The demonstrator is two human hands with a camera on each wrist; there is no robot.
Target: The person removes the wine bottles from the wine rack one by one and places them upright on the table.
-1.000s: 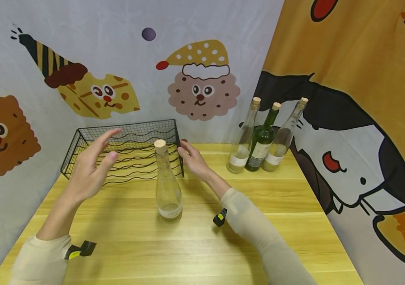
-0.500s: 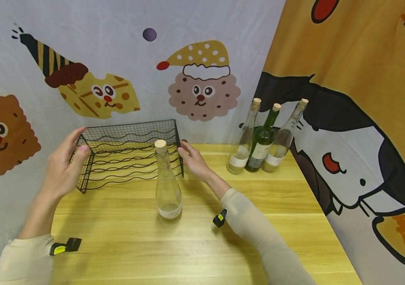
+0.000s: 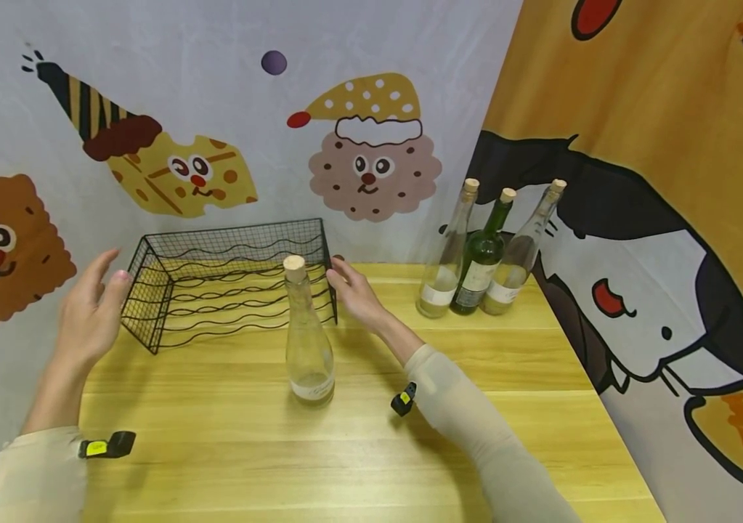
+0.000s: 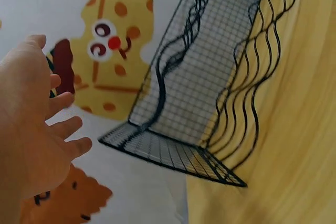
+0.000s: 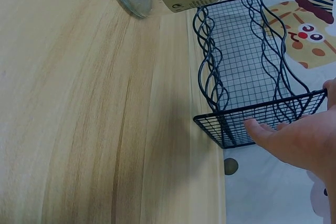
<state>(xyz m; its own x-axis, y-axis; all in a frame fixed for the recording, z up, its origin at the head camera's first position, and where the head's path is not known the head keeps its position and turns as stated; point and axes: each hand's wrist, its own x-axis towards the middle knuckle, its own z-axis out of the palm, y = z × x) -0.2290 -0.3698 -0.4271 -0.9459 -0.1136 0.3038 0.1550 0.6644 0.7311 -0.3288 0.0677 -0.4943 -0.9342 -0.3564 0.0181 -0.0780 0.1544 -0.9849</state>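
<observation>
A black wire bottle rack (image 3: 165,290) with wavy bars stands against the back wall. My left hand (image 3: 91,312) hovers just left of the rack, thumb and fingers spread, holding nothing. In the left wrist view that hand (image 4: 39,119) is apart from the rack's mesh end (image 4: 173,153). At the rack's right end, my right hand (image 3: 356,296) rests its extended fingers against the mesh panel, as the right wrist view of the hand (image 5: 304,137) shows. In front of the rack a clear corked bottle (image 3: 309,349) stands upright on the table.
Toward the back right stand two clear corked bottles (image 3: 439,280) and a green bottle (image 3: 481,254) between them, close together. The wooden table (image 3: 345,465) meets a printed cloth backdrop (image 3: 214,73) behind and on the right.
My left hand has moved left, from above the rack to outside its left end. The right hand, the rack and the bottles look unmoved.
</observation>
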